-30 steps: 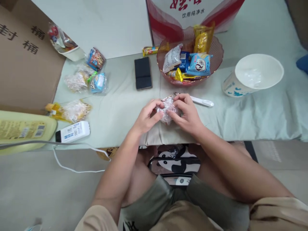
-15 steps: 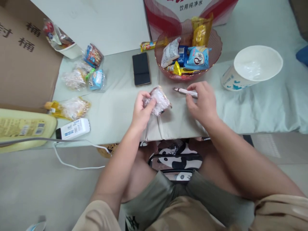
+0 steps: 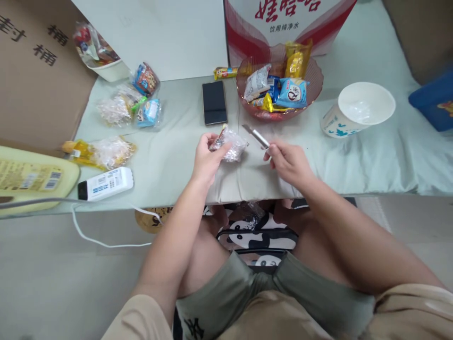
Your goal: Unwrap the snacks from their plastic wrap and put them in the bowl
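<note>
My left hand (image 3: 209, 159) pinches a snack packet wrapped in clear plastic (image 3: 233, 145), thumb on top, just above the cloth near the table's front edge. My right hand (image 3: 288, 159) grips a slim utility knife (image 3: 260, 138) by its rear end. The knife's blade points up and left toward the wrapped packet, with a small gap between them. A black phone (image 3: 214, 103) lies beyond my left hand. Behind my right hand stands a pink glass bowl (image 3: 316, 89) holding several snack packets, among them a light-blue one (image 3: 293, 92).
A large paper cup (image 3: 334, 120) stands at the right, with clear plastic inside. Plastic-wrapped snacks (image 3: 116, 106), a yellow packet (image 3: 101, 152), a white device (image 3: 108, 184) and a yellow bottle (image 3: 35, 177) lie at the left. Boxes (image 3: 152, 38) line the back.
My right hand has lifted the knife off the cloth and turned its blade up and left, nearer the packet. The packet has tilted slightly in my left hand. The camera view has shifted.
</note>
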Tool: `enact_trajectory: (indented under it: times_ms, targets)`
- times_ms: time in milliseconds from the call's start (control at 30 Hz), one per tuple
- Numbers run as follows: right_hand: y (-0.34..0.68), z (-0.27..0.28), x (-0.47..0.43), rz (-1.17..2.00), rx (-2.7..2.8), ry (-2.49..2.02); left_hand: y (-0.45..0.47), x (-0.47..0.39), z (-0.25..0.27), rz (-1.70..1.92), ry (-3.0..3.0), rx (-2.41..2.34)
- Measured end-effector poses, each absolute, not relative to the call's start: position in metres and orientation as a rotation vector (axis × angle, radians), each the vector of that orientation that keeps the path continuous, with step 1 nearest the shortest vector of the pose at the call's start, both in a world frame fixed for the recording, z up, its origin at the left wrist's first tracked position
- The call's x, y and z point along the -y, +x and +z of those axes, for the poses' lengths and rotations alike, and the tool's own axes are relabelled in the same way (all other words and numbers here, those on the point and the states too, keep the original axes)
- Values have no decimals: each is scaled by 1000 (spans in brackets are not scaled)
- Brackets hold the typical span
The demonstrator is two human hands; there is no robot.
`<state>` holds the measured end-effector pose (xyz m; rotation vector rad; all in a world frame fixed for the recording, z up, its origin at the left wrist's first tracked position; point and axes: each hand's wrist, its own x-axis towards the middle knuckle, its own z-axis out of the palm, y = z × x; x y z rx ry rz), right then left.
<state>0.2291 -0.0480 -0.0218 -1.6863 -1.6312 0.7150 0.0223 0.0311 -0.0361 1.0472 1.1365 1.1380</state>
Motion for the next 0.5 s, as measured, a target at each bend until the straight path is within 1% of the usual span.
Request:
enact_trajectory:
  times_ms: [100,233,400,500]
  targets:
    - [211,-19,49,762,1692,-1630,23,-28,-34,1097,1208,-1159]
    - [206,-22,41,693,1779,-1665,23,-26,-30,1002,1272,-1125]
    - [213,-24,39,612,1836,-1684,23,-26,-29,1008,1220,-1125]
    - [219,-25,40,555,1890,-1710,20,-33,-30,1058,1081,-1126]
